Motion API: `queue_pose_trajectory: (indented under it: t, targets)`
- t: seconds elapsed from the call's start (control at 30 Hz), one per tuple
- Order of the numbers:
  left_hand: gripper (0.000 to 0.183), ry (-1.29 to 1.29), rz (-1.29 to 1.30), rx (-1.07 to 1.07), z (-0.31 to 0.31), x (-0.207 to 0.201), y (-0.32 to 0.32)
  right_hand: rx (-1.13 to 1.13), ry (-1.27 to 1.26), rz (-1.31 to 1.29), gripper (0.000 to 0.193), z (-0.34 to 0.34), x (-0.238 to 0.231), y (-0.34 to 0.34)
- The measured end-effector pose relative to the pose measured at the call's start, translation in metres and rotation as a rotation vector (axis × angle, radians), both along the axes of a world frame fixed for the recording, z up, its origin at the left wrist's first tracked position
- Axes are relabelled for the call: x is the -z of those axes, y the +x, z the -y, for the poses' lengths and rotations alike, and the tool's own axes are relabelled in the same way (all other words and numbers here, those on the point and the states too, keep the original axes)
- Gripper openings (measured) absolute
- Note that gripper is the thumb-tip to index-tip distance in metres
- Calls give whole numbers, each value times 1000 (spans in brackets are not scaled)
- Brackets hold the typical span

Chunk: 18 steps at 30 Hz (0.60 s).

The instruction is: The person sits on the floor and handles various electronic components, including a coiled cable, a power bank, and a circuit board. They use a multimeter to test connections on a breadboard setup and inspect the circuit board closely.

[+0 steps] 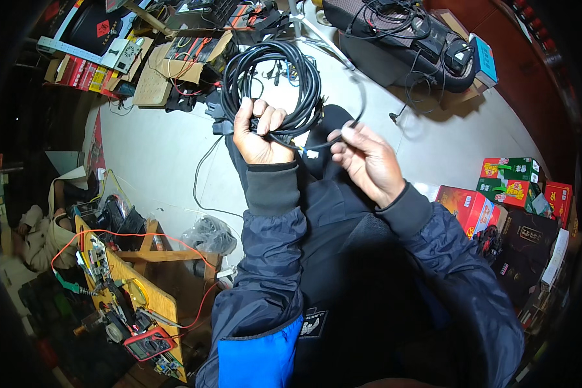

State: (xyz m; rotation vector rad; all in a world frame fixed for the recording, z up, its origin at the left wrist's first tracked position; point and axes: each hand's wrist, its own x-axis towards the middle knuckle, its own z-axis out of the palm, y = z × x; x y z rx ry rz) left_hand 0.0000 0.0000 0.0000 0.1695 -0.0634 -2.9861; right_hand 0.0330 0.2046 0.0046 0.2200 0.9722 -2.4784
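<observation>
My left hand [260,134] is closed around the lower side of a coiled black cable [313,97], whose several loops stand up above the fist. Black block-shaped connectors [221,119] stick out just left of that fist. To the right, my right hand [365,158] pinches a single strand of the same cable between thumb and fingers. From there the strand arcs up, blurred, beside the coil. A thin black cord [197,174] hangs from near the connectors and curves down over the pale floor. My knees, in dark trousers, lie beneath both hands.
A wooden board [145,304] at lower left carries tools and a red multimeter [150,344]. Cardboard boxes [194,61] with wires stand at upper left. A dark padded seat [407,48] heaped with cables is at upper right. Red and green boxes [511,181] are stacked at right.
</observation>
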Motion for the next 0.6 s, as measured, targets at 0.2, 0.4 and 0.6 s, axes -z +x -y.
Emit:
queue_pose_trajectory:
  t: [0.2, 0.4, 0.6]
  targets:
    - [11, 116, -11, 240, -15, -1, 0, 127, 261, -187, 16, -13, -13, -32]
    - [17, 31, -20, 336, -15, -3, 1, 99, 297, -177, 18, -32, -9, -45]
    - [23, 7, -68, 316, -17, -3, 4, 72, 406, -59, 20, -33, 5, -45]
